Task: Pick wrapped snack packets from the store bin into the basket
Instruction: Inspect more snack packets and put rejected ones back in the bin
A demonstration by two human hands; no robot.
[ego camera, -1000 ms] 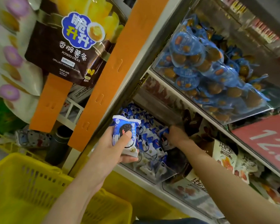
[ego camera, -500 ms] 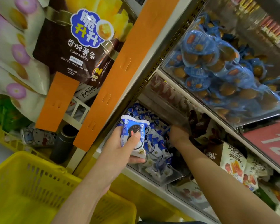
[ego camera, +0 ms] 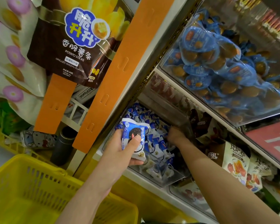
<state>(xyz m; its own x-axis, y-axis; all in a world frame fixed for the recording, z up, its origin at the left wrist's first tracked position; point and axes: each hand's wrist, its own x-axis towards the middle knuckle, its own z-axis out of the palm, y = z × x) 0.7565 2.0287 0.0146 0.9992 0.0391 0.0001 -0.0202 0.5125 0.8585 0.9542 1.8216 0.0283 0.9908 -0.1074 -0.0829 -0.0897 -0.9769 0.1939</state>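
1. Blue-and-white snack packet (ego camera: 130,127), printed with a dark cookie, stands upright in the left hand (ego camera: 120,151). The thumb presses across its front and the fingers curl behind it, just in front of the bin's left end.
2. The left forearm rises from the near edge, above the yellow basket (ego camera: 23,183) at near left.
3. The right hand (ego camera: 174,135) reaches into the clear bin (ego camera: 176,177), back upward, with its fingers buried among the piled packets (ego camera: 158,143). Whether they grip one cannot be told.
4. The right forearm stretches in from near right.
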